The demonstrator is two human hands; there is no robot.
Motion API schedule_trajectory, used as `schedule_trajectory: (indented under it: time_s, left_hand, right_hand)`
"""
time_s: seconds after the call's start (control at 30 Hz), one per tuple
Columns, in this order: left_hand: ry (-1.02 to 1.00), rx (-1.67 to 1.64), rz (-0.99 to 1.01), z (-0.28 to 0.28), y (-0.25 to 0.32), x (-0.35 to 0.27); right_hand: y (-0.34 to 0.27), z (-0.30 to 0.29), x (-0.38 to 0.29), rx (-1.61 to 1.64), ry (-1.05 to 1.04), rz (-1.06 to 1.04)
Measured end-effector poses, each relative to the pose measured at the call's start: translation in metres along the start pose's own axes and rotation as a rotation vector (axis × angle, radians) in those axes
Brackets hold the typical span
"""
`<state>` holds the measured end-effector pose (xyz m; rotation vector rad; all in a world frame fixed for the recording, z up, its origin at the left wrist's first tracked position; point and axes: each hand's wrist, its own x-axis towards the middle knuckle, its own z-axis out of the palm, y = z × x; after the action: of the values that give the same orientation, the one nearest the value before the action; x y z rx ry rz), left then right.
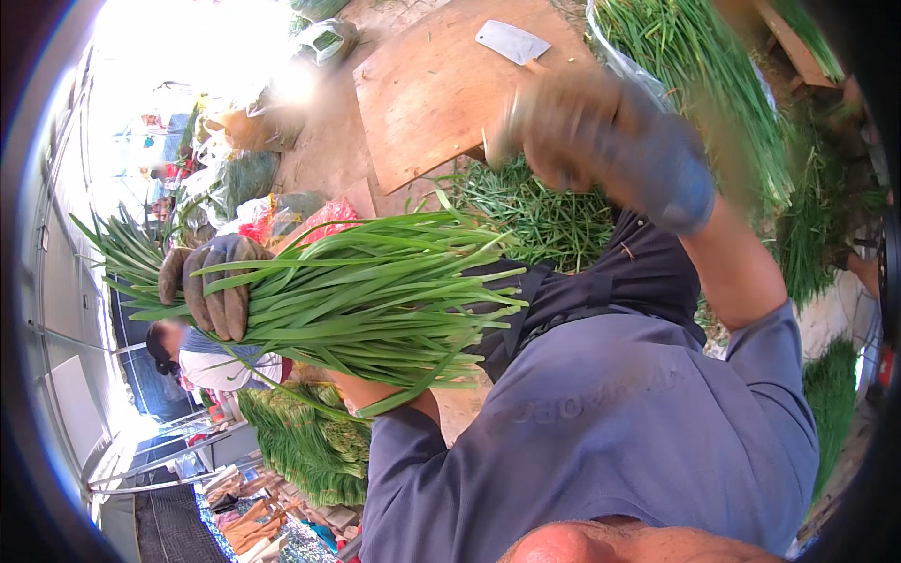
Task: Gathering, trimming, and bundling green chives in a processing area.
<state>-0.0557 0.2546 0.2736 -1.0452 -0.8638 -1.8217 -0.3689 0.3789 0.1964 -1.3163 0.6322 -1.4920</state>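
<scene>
My left hand [222,285], in a dirty work glove, grips a thick bunch of long flat green leaves, apparently garlic chives [380,295]. The bunch lies crosswise before my chest, its pale cut ends towards my right. My right hand [598,137], in a brown and blue glove, is raised beside the wooden board [429,91] and blurred by motion. A pale streak shows at its fingertips; whether it holds something is unclear. Beyond it a cleaver [510,42] rests on the board, its handle partly hidden by the glove.
Loose green trimmings [538,211] are heaped below the board. Stacked chives [704,84] lie at the upper right, and a bundled pile [310,436] stands at my left. Another person [225,359] is beyond my left arm. Filled plastic bags [246,179] stand at the far left.
</scene>
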Motion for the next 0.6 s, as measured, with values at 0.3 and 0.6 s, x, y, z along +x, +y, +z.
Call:
schedule_trajectory:
  time_s: [0.3, 0.6]
  left_hand:
    - [-0.032, -0.026, 0.02, -0.005, -0.007, -0.001]
    - [-0.012, 0.002, 0.058, 0.0, -0.019, 0.0]
  right_hand:
    - [0.044, 0.044, -0.026, -0.783, -0.181, -0.083]
    - [0.055, 0.06, -0.032, -0.833, -0.069, -0.13]
